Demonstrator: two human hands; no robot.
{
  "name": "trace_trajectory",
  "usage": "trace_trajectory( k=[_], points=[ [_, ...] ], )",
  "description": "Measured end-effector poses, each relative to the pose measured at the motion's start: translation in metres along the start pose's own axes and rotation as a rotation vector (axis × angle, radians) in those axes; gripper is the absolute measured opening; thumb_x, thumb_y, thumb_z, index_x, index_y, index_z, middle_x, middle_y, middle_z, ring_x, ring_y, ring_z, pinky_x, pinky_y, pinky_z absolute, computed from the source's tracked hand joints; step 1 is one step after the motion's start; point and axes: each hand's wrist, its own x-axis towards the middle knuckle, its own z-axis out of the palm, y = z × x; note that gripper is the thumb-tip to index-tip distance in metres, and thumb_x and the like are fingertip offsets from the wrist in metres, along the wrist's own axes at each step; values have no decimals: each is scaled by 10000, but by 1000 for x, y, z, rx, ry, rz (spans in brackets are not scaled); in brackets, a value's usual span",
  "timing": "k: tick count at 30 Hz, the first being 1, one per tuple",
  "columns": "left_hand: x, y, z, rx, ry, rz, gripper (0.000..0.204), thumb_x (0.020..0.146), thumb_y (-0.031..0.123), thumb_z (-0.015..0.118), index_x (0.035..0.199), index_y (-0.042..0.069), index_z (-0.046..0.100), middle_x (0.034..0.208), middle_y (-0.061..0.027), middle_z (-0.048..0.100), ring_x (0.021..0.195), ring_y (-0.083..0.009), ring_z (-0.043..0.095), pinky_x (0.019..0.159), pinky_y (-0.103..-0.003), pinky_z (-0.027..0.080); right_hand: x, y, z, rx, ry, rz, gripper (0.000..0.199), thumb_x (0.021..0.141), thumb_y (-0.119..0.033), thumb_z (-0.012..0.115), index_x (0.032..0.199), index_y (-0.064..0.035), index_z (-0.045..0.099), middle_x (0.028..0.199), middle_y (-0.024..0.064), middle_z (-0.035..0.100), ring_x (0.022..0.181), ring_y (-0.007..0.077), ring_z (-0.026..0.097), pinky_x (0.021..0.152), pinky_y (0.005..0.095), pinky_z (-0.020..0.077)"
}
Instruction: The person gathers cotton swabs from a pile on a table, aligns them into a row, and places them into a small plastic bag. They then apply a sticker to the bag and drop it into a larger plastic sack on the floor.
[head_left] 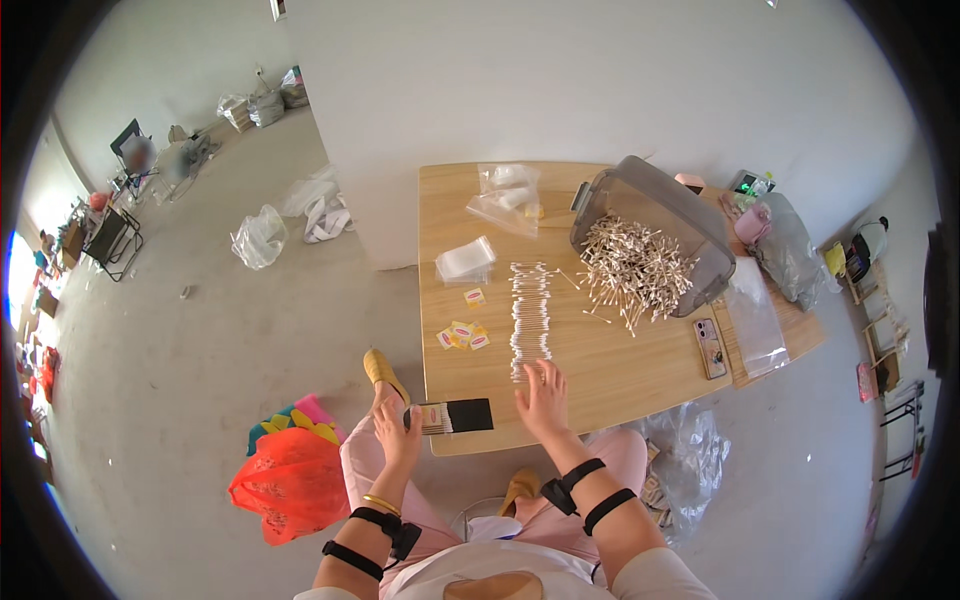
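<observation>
My left hand [397, 432] is at the table's near left edge, its fingers closed on the end of a small packet of cotton swabs [436, 418] with a label. The packet lies against a flat black piece [470, 414]. My right hand [545, 402] is open, palm down, with its fingertips by the near end of a long row of cotton swabs [530, 315] laid side by side. Whether those fingertips touch the swabs I cannot tell. Left of the row lie several small yellow-and-white labels [463, 336] and a stack of clear bags [466, 260].
A tipped grey plastic bin [655, 195] spills loose cotton swabs [640, 265] at the table's back right. A phone [710, 348] and a clear plastic sheet [755, 315] lie right of it. More bags [508, 195] lie at the back. A red bag [290, 485] stands on the floor at left.
</observation>
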Motion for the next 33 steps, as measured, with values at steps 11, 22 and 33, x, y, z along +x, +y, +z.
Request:
trace_trajectory(
  k=[11,22,33],
  points=[
    [-30,106,-4,145,-159,489,525,839,289,684,1271,53,501,1312,-161,487,1247,-366,428,1098,-526,256,26,32,-5,-96,-26,35,353,830,-217,689,1170,-152,616,1336,129,451,1317,352,379,1111,513,305],
    [-19,139,81,445,-443,820,726,938,435,556,1477,1,337,1568,-175,265,1477,-331,208,1204,-518,136,15,38,-1,-109,5,-51,354,806,-162,685,1157,-134,645,1302,120,500,1264,340,437,1069,498,352],
    [-20,131,115,609,-399,835,899,929,639,436,1506,-30,271,1586,-184,251,1487,-303,210,1201,-517,165,37,46,-18,-8,61,-17,317,808,-62,648,1118,-123,672,1280,106,521,1229,324,471,1041,478,377]
  ],
)
